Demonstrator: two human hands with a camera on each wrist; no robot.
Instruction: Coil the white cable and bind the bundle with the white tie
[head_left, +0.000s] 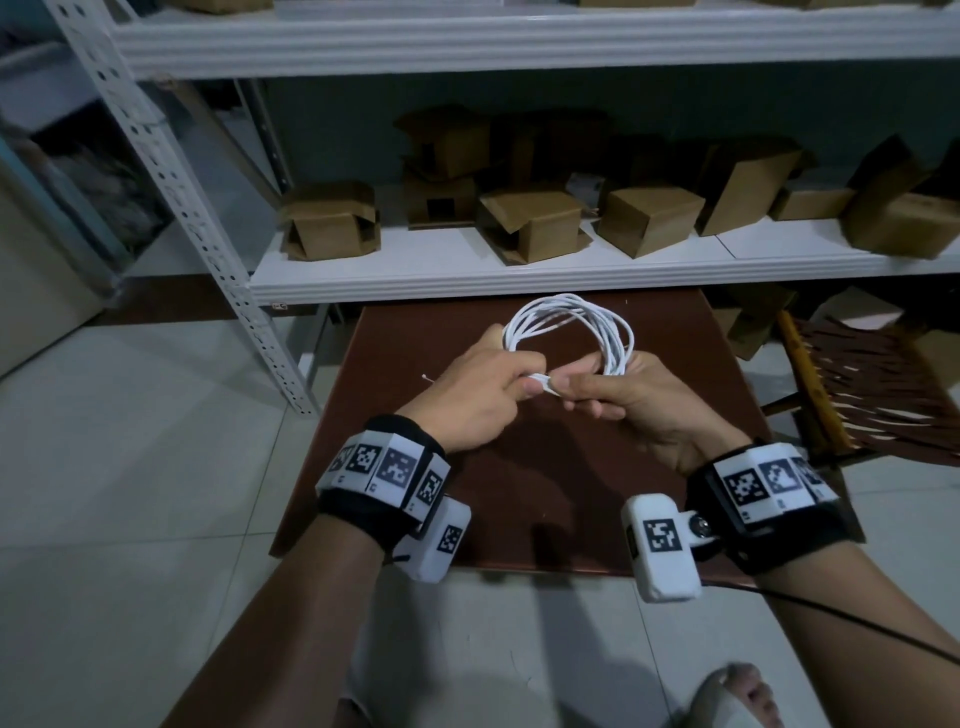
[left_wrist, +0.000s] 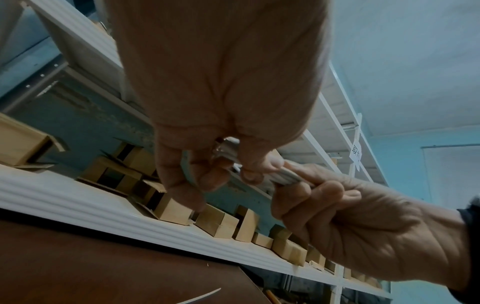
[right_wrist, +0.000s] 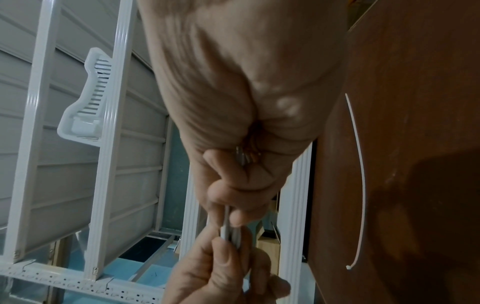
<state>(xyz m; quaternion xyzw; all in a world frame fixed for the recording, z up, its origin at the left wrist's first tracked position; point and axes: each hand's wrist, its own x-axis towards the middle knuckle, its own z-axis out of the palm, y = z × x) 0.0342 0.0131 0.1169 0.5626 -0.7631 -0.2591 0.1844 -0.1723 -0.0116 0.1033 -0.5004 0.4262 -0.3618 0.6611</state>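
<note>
Above the brown table (head_left: 519, 499), white cable (head_left: 571, 325) coiled between both hands.

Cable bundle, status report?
Both hands, left and right, grip coiled white cable. White tie lies unused on brown table. Nothing obstructing.

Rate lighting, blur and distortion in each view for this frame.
Head view: dim, wide-angle bowing at the shelf, white cable sharp. Left wrist view: left hand soft, close, blocking much. Right wrist view: right hand blurred; white tie on shadowed table.
</note>
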